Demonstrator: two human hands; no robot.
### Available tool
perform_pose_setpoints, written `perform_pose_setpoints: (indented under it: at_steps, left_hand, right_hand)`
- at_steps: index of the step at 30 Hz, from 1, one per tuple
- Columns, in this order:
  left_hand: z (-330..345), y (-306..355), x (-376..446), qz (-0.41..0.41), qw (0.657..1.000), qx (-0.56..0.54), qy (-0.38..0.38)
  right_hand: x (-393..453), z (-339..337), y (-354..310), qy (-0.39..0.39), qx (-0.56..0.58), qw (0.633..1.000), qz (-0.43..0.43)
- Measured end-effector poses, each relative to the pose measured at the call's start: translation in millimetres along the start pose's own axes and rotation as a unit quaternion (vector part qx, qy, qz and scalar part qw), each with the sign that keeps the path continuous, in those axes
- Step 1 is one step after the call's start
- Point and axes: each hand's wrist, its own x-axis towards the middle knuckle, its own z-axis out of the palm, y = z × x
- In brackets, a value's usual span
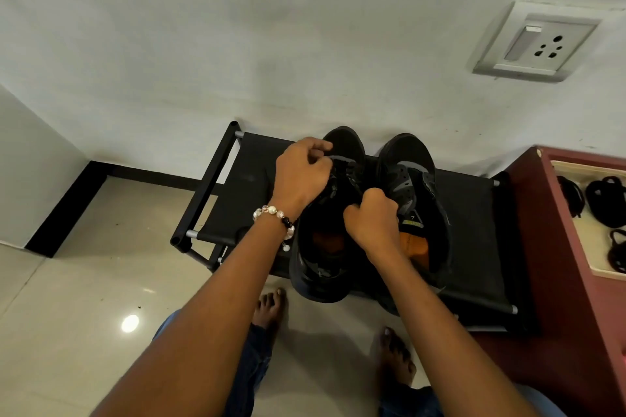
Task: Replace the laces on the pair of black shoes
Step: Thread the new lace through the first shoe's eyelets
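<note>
Two black shoes stand side by side on a black fabric rack, toes toward the wall. My left hand, with a bead bracelet at the wrist, is curled over the lacing area of the left shoe and pinches its black lace near the toe end. My right hand is curled at the tongue of the same shoe, gripping the lace or tongue; which one is hidden by the fingers. The right shoe stands untouched, with grey trim and an orange insole.
A maroon cabinet stands right of the rack, its tray holding black sandals. A wall socket is on the white wall above. My bare feet stand on the glossy tile floor in front of the rack.
</note>
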Motion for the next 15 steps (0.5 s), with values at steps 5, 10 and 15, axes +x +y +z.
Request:
perform_pose_setpoints:
  at_steps: [5, 10, 15]
  left_hand:
    - [-1, 2, -8, 0.166, 0.91, 0.37, -0.088]
    - [13, 1, -16, 0.218, 0.855, 0.471, 0.021]
    - [13, -2, -14, 0.179, 0.909, 0.374, 0.05]
  right_hand:
    - [-4, 9, -1, 0.016, 0.012, 1.0, 0.005]
    - [-4, 13, 0, 0.026, 0.013, 1.0, -0.006]
    - [-5, 15, 1, 0.044, 0.024, 0.999, -0.006]
